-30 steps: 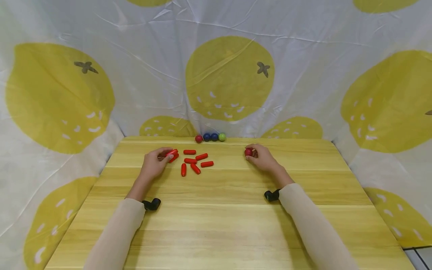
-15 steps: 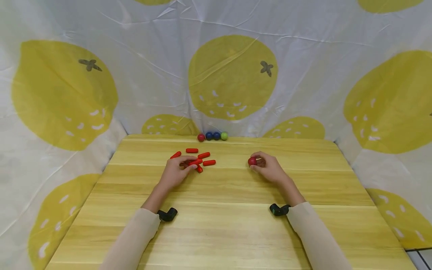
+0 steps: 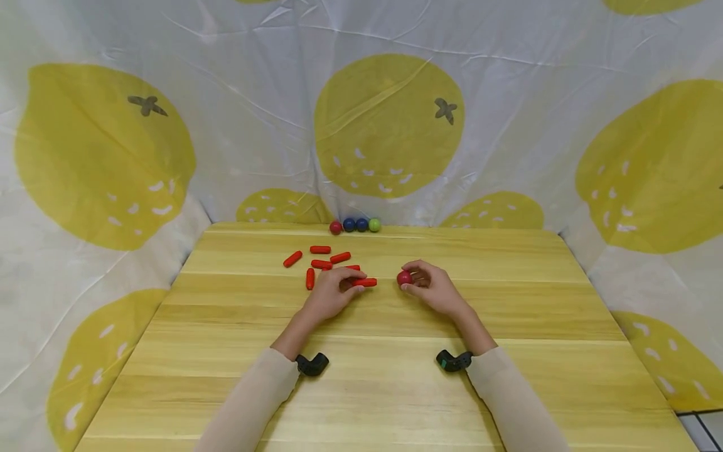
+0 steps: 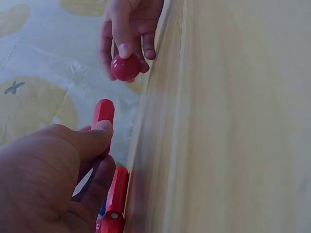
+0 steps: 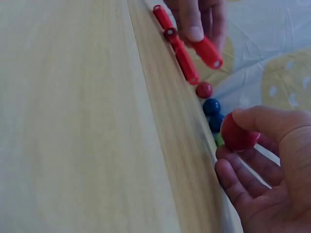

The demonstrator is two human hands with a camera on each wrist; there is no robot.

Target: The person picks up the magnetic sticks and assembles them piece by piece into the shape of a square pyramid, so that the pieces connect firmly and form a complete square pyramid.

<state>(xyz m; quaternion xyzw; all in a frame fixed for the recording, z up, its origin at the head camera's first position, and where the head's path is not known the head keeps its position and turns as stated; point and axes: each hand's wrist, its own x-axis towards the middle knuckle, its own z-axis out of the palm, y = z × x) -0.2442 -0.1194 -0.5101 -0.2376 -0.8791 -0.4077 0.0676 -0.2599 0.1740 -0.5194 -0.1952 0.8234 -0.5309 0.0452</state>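
Near the middle of the table: your two hands sit close together, tips almost facing, a small gap between them.
Left hand: your left hand (image 3: 333,294) pinches a red stick (image 3: 365,282) between thumb and forefingers, fingers curled on it; the free end points toward the ball.
Right hand: your right hand (image 3: 432,289) holds a red ball (image 3: 404,278) at the fingertips, thumb and fingers clamped round it, just above the table (image 3: 395,389).
What has changed: a second ago your left hand was out toward the left edge at the pile and your right hand was further right; both have come inward and nearer to you, and the stick has left the pile.
What that means: judging by the line-up, stick and ball look about to be joined end to side; they are near but not touching yet.
Loose sticks: five or so red sticks (image 3: 320,249) lie scattered behind your left hand, toward the far edge.
Far edge: a red ball (image 3: 336,227), a blue ball (image 3: 349,224), a second blue ball (image 3: 362,224) and a green ball (image 3: 374,225) sit in a row against the cloth backdrop (image 3: 390,125).
Wrists: a black camera mount (image 3: 312,364) shows at each sleeve.
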